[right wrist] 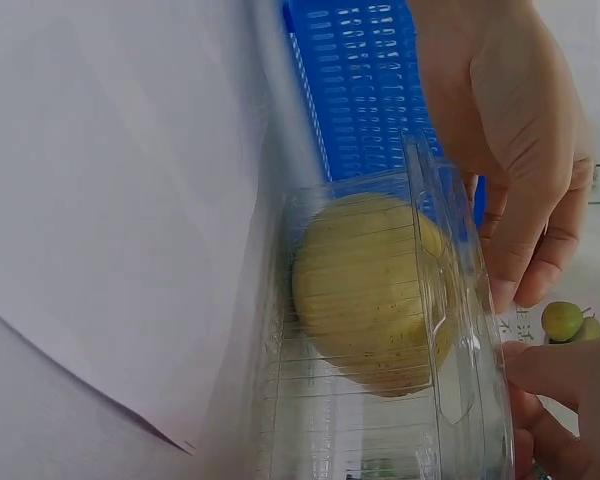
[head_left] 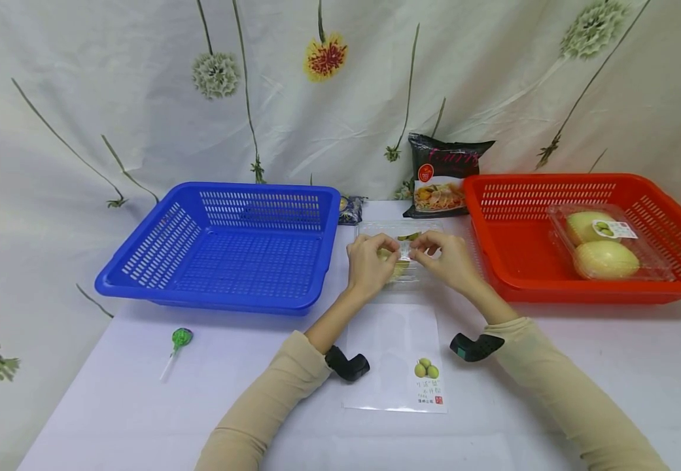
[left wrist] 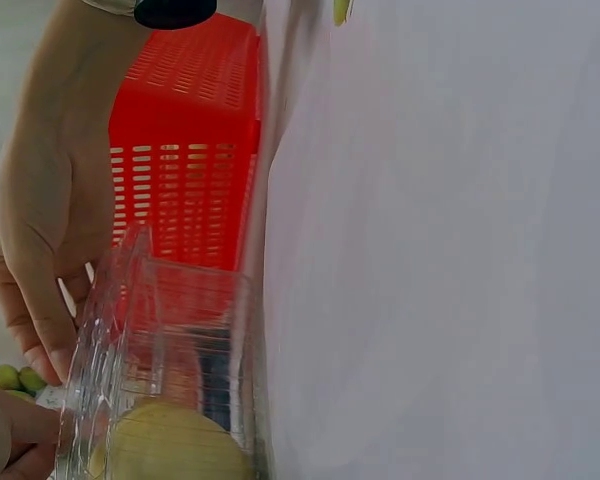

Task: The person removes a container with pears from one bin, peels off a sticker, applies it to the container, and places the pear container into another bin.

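Observation:
My left hand (head_left: 371,263) and right hand (head_left: 447,260) meet over a clear plastic box (right wrist: 380,430) on the table. Between their fingertips both pinch a small white label (head_left: 404,249) printed with green fruits, which show behind the fingers in the right wrist view. A round yellow fruit (right wrist: 365,290) sits inside the box, whose lid is closed. Whether the label touches the lid cannot be made out. Nearer me lies a white sheet (head_left: 390,340) bearing a similar fruit label (head_left: 427,379).
On the left stands a blue basket (head_left: 240,261), with a green lollipop (head_left: 181,337) before it. A red basket (head_left: 517,242) on the right holds a labelled box of yellow fruit (head_left: 605,261). Behind are a black noodle packet (head_left: 443,180) and a small dark packet (head_left: 350,210).

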`<state>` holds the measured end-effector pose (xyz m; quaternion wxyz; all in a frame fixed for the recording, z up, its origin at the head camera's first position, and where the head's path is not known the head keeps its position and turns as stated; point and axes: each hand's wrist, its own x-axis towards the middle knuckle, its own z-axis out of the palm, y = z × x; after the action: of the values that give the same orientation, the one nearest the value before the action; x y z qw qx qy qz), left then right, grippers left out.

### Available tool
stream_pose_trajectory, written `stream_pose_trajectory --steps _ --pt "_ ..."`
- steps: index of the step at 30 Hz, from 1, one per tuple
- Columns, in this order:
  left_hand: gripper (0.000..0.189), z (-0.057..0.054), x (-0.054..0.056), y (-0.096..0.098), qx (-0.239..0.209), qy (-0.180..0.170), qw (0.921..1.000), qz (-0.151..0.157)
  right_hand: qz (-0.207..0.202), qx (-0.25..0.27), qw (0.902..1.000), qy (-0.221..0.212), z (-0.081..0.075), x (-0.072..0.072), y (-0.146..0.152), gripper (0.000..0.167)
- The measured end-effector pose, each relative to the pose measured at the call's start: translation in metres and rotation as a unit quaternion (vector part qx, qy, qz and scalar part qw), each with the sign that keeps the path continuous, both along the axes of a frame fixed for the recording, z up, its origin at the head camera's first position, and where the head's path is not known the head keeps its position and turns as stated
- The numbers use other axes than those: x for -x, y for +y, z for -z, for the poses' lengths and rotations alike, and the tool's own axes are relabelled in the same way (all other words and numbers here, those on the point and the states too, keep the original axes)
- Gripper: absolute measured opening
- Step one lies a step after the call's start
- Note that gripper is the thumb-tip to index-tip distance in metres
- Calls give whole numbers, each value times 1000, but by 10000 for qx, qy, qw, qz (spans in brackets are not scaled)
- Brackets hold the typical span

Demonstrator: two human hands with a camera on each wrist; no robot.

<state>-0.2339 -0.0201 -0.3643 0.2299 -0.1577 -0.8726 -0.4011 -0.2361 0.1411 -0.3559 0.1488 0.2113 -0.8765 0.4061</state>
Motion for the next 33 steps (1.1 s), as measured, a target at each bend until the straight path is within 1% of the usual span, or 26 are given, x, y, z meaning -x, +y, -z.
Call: stream_pose_trajectory --steps 13,20,24,29,31,33 --pt "6 2 0 0 -47 89 9999 -47 101 -24 9998 163 3 0 -3 10" --pt "6 3 1 0 -26 15 10000 -39 181 -109 9997 140 3 -1 -4 10" --pt "5 3 0 0 112 -10 9999 -50 256 -227 9994 65 4 -2 -5 10" --pt "5 3 0 -1 361 10 9993 -39 332 -374 9987 100 4 -4 -7 7" --pt "6 3 0 -2 469 -33 9989 -33 379 -407 9984 103 4 -4 -7 7" --pt "9 2 0 -3 622 -148 9980 -1 431 -456 9980 73 4 -4 -7 8"
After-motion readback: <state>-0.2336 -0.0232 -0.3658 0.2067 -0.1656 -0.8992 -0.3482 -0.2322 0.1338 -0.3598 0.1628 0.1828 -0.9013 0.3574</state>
